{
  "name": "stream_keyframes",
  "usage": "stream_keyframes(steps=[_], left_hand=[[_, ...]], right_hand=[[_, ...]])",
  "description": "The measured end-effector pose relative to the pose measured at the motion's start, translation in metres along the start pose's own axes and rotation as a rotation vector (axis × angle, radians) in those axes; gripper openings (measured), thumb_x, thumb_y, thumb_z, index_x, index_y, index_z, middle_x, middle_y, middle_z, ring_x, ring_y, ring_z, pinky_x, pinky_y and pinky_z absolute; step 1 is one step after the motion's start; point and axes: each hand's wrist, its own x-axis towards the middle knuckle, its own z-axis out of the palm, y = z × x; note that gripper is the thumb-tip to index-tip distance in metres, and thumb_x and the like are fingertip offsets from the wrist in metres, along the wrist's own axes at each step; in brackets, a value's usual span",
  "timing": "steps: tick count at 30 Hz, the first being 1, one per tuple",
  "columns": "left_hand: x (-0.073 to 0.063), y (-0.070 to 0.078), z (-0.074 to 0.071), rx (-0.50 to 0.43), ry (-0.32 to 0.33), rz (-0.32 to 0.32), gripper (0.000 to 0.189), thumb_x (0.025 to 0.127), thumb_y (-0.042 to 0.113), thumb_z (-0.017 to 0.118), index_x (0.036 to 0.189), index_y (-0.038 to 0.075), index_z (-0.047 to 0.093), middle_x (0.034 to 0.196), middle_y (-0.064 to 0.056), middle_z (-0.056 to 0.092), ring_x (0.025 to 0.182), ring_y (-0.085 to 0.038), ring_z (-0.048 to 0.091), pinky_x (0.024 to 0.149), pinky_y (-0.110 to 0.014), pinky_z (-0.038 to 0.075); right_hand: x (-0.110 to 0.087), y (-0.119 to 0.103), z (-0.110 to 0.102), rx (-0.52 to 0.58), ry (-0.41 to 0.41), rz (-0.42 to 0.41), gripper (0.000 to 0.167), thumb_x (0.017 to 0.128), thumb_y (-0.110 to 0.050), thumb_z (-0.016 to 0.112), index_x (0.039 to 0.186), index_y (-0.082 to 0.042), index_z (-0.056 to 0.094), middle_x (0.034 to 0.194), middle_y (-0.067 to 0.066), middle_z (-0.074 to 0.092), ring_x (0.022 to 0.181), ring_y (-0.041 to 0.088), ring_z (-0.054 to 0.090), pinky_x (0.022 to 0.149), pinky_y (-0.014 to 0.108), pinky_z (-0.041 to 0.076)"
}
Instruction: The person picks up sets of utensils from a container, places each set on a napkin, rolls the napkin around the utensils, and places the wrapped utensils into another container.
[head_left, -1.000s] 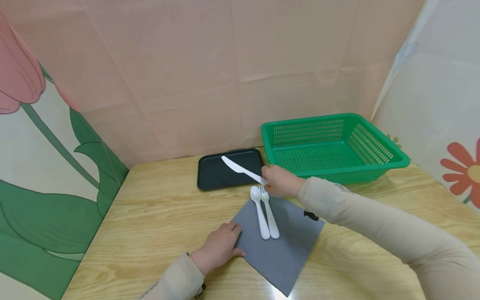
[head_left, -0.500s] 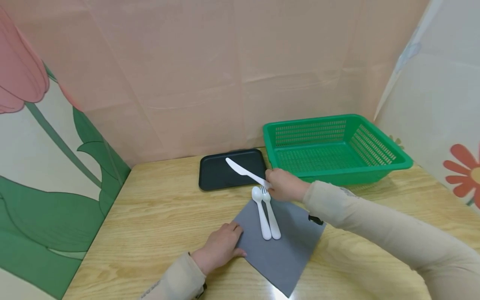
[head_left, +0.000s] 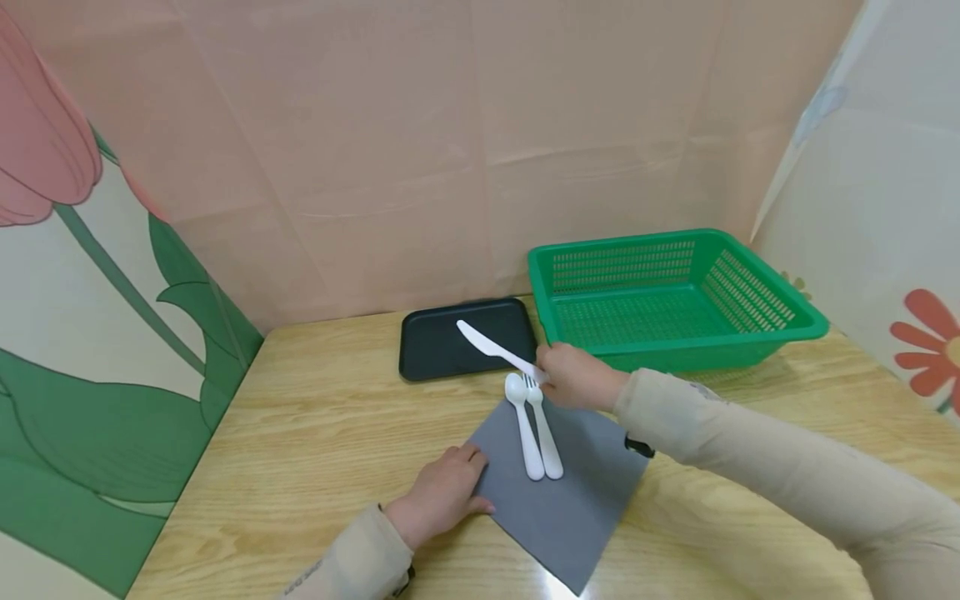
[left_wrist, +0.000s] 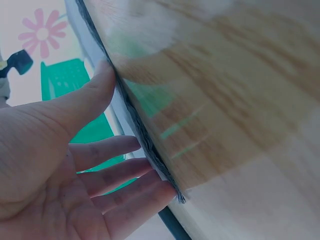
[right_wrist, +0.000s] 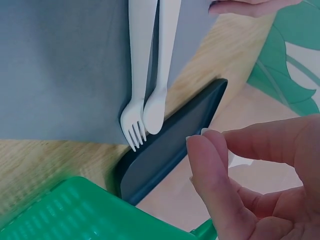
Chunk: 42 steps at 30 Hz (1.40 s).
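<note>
My right hand (head_left: 581, 377) pinches a white plastic knife (head_left: 487, 343) by its handle end, blade pointing to the far left. In the head view the knife appears over the black tray's right part and just beyond the fork's tines. A white spoon (head_left: 525, 425) and a white fork (head_left: 546, 433) lie side by side on a grey cloth napkin (head_left: 592, 475), their heads at its far corner. My left hand (head_left: 442, 492) rests at the napkin's left corner, thumb and fingers extended along its edge, as the left wrist view also shows. Most of the knife is hidden in the right wrist view.
A black tray (head_left: 435, 354) lies at the back of the wooden table (head_left: 330, 433). Right beside it stands a green plastic basket (head_left: 637, 312) with perforated sides. A pinkish backdrop (head_left: 360, 167) hangs behind the table.
My right hand has drawn the knife slightly to the right and toward me. The left hand, napkin, spoon and fork stay put, while the whole view shifts a little.
</note>
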Motion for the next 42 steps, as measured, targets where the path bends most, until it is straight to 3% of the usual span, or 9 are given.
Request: stream_keyframes(steps=[7,30,42], left_hand=[[0.0,0.0,-0.001,-0.004,-0.005,0.002,0.058,0.075,0.043,0.072,0.116,0.003,0.059,0.113,-0.007,0.058,0.097,-0.019,0.057,0.074,-0.029,0.052],[0.0,0.001,-0.001,-0.015,-0.03,-0.018,0.058,0.077,0.044,0.07,0.117,0.004,0.059,0.114,-0.007,0.058,0.098,-0.019,0.057,0.075,-0.029,0.053],[0.0,0.002,-0.002,-0.021,-0.039,-0.021,0.058,0.077,0.044,0.07,0.118,0.004,0.058,0.116,-0.007,0.058,0.1,-0.019,0.057,0.077,-0.03,0.053]], right_hand=[[-0.003,-0.001,0.002,0.009,-0.025,0.052,0.013,0.083,-0.005,0.064,0.092,0.003,0.059,0.079,0.011,0.061,0.069,0.017,0.054,0.057,0.025,0.049],[-0.019,0.006,0.008,0.008,0.048,-0.04,0.007,0.08,-0.002,0.064,0.082,0.0,0.058,0.07,0.008,0.06,0.062,0.014,0.054,0.053,0.024,0.046],[-0.026,0.007,0.013,0.021,0.005,0.039,0.009,0.081,-0.005,0.066,0.085,0.0,0.059,0.07,0.006,0.059,0.062,0.013,0.052,0.054,0.025,0.045]])
